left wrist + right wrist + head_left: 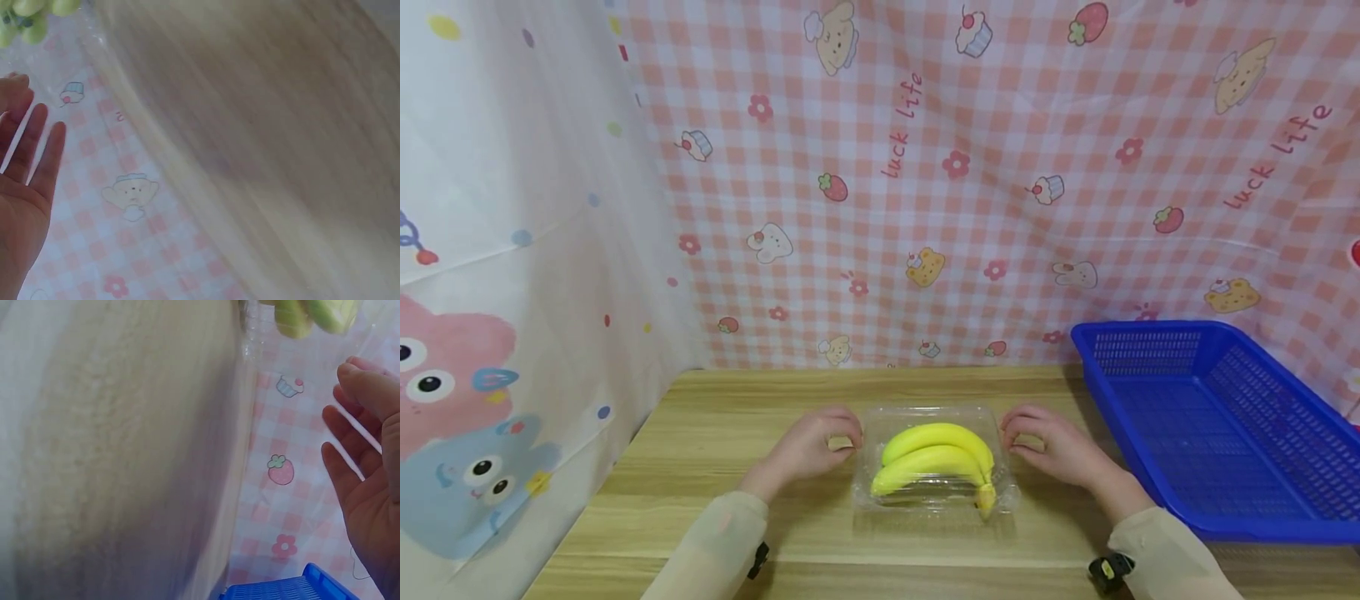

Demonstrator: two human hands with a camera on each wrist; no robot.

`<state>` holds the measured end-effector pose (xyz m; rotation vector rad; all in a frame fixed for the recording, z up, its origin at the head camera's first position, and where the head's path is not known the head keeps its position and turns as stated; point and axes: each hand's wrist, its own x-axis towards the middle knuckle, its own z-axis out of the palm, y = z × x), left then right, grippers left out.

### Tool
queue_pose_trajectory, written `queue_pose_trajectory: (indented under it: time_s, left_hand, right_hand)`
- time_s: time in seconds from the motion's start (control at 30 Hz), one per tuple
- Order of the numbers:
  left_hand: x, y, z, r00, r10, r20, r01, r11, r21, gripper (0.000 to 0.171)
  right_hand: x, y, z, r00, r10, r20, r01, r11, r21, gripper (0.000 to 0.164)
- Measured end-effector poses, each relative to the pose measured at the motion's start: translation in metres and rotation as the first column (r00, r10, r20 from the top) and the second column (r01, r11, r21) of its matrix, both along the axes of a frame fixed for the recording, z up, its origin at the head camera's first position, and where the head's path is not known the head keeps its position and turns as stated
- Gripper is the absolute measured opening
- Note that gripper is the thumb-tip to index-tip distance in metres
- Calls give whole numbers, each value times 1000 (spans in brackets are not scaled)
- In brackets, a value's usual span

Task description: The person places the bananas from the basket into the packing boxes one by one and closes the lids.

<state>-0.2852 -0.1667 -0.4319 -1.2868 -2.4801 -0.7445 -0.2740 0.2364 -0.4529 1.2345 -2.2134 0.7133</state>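
A clear plastic clamshell box (pixel 936 506) stands on the wooden table with a small bunch of yellow bananas (pixel 936 467) inside. My left hand (pixel 817 440) is at the box's left side, fingers loosely bent, fingertips right at the wall. On the opposite side my right hand (pixel 1051 442) mirrors it, thumb and fingers parted at the right wall. The left wrist view shows the fingers of my left hand (pixel 25 169) spread, below rounded yellow-green fruit (pixel 37 15) in clear plastic. My right hand (pixel 369 450) also has spread fingers, close under the plastic and the fruit tips (pixel 312 315).
A blue plastic basket (pixel 1150 475) with mesh sides stands at the right, beside my right forearm. The wooden table (pixel 700 450) ends at a pink checked cloth (pixel 887 317) behind and a white printed cloth (pixel 572 292) to the left.
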Motion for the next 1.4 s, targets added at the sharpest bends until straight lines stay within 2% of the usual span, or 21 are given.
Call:
queue_pose_trajectory:
  time_s: [0.1,0.3,0.47,0.7,0.87,0.97,1.1,1.27,1.4]
  left_hand:
    - [3,1,2,1000,28,-7,-29,999,-27,17]
    - [10,2,4,998,62,20,-61,997,-38,14]
    - [19,3,7,990,92,103,-92,996,-3,10]
    - [30,5,5,973,131,188,-144,988,61,7]
    - [38,5,5,959,162,231,-191,976,109,10]
    - [43,6,5,945,174,276,-220,964,147,12]
    - [50,7,7,915,210,346,-285,941,184,10]
    - [58,11,7,885,276,376,-370,906,207,8]
    - [65,12,7,853,299,428,-424,875,234,7]
  right_hand:
    - [4,0,1,1000,-27,-2,27,1000,5,35]
    - [15,-1,4,992,-126,29,126,992,27,8]
    - [26,-7,7,972,-213,99,213,977,13,17]
    - [42,-13,12,916,-296,272,309,951,-4,15]
    - [51,-15,16,871,-290,396,329,944,-31,9]
    - [55,-16,17,845,-247,474,321,944,-80,11]
    - [59,-17,17,808,-188,559,316,938,-142,18]
    - [66,-20,16,749,-202,631,380,911,-159,27]
    - [72,-22,14,719,-183,670,412,889,-200,35]
